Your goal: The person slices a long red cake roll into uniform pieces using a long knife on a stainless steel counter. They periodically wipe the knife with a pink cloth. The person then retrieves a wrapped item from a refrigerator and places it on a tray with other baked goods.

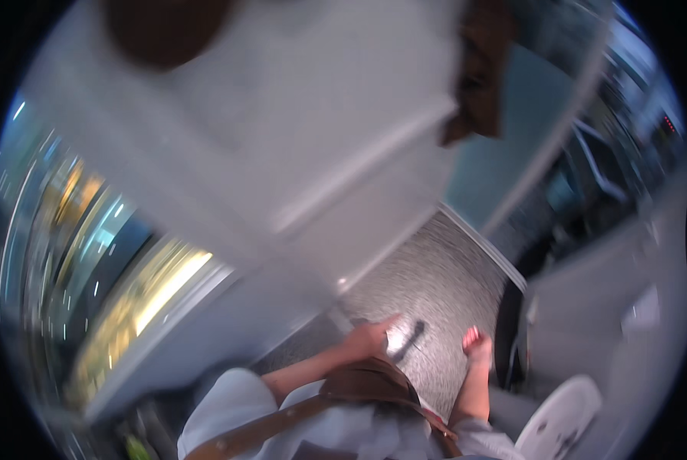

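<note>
The picture is blurred by motion. My left hand (372, 336) is held out in front of my body, above the brown apron (372, 379), with a finger pointing forward. My right hand (477, 345) hangs over the floor to the right, its fingers curled; nothing shows in it. Between the two hands a dark shadow and a bright reflection lie on the grey speckled floor (435, 287). Whether my left hand holds anything is too blurred to tell.
A large white panel or cabinet (320, 115) rises ahead. Brightly lit shelving or a display (165, 287) stands at the left. Right of me are a pale counter (596, 310) and a round white object (561, 414). Dark brown shapes hang near the top.
</note>
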The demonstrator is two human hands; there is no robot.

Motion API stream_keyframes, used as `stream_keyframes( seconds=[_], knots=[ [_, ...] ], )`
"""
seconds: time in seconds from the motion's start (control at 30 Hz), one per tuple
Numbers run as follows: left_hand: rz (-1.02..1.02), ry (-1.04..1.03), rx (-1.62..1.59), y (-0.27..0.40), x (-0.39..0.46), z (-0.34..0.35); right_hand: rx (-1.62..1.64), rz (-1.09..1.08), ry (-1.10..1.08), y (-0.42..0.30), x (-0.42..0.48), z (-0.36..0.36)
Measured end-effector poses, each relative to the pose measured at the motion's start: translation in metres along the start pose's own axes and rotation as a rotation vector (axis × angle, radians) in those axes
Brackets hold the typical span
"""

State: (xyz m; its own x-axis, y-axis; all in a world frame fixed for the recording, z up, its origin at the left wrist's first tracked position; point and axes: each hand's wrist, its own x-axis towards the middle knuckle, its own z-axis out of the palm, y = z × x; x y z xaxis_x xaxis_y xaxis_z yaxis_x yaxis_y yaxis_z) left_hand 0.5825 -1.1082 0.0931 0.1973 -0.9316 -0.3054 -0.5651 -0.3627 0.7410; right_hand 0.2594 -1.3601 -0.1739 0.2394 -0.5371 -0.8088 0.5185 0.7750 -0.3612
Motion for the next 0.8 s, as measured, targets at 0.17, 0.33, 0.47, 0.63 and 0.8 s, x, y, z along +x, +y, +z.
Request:
stream_keyframes(
  seconds=[0.17, 0.33, 0.47, 0.63, 0.8],
  knots=[
    [0.195, -0.102, 0.116, 0.048, 0.102, -0.012, 0.059, -0.192, -0.070, -0.123, 0.002, 0.034],
    [0.370, -0.251, 0.227, 0.087, 0.247, -0.007, 0.089, -0.290, 0.040, -0.209, -0.025, 0.046],
    [0.521, -0.239, 0.215, 0.156, 0.340, 0.012, 0.137, -0.249, 0.068, -0.269, -0.021, 0.033],
    [0.490, -0.401, 0.247, 0.204, 0.452, 0.028, -0.081, -0.347, 0.033, -0.338, 0.010, 0.117],
    [0.242, -0.343, 0.206, 0.253, 0.531, 0.053, -0.430, -0.497, -0.201, -0.454, 0.073, 0.238]
  ],
)
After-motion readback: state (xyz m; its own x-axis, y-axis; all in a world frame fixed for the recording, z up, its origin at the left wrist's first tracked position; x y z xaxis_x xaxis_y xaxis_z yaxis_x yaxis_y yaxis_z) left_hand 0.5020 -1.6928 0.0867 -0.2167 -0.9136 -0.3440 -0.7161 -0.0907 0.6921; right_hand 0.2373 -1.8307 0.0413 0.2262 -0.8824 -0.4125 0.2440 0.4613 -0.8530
